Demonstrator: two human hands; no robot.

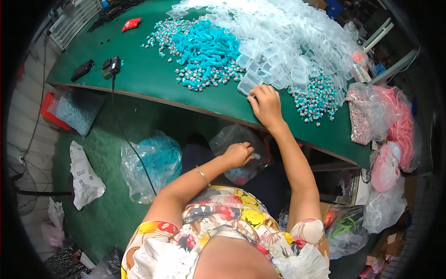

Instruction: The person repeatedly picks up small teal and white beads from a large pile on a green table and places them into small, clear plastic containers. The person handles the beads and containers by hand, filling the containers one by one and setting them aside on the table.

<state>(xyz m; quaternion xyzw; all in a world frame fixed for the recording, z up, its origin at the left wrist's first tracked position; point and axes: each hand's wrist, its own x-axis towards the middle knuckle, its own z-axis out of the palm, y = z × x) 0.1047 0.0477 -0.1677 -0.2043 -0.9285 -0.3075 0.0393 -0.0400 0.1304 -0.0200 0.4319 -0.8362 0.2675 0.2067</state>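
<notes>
My left hand (238, 155) is closed over a clear plastic bag (222, 140) at my lap. A small pale bluish piece (255, 156), perhaps a little case, shows at its fingertips. On the green table, my right hand (267, 106) bends its fingers onto the corner of a small clear plastic case (247, 86) at the near edge of a big heap of such cases (288, 42). Left of the heap lies a tangle of turquoise cords (206, 44), with small grey-and-turquoise beads (197, 79) around it. More beads (316, 97) are piled right of my right hand.
The table edge (186, 103) runs between my hands. A black device (111, 66) with a cable, a black case (82, 70) and a red packet (131, 24) lie at the left. Bags of turquoise (155, 160) and pink cords (402, 125) stand either side.
</notes>
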